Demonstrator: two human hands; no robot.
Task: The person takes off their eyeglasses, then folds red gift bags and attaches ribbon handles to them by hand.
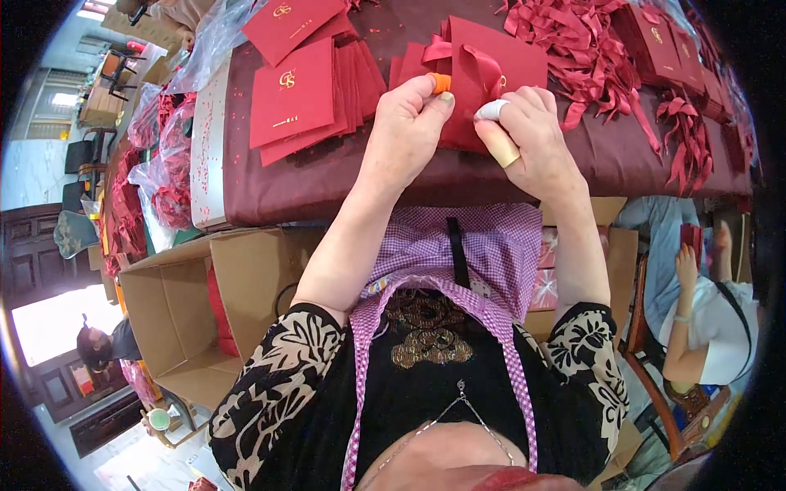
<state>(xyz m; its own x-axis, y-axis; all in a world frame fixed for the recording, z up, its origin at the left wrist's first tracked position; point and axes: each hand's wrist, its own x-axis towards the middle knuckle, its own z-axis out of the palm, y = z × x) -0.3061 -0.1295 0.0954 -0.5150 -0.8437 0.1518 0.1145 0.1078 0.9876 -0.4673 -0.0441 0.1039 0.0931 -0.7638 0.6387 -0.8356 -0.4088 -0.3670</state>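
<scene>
A small red paper gift bag is upright on the table between my hands, a loop of glossy red ribbon at its front. My left hand is closed at the bag's left edge, an orange finger cot on one finger. Closed at the ribbon's right side is my right hand, with white and beige wraps on its fingers. A small gold-coloured tip shows just above its fingers. What exactly lies under the fingertips is partly hidden. To the left lies a fanned stack of red bags with gold print.
A heap of loose red ribbons covers the table's right side, beside more stacked red bags. An open cardboard box is below the table at left. A seated co-worker is close by at right.
</scene>
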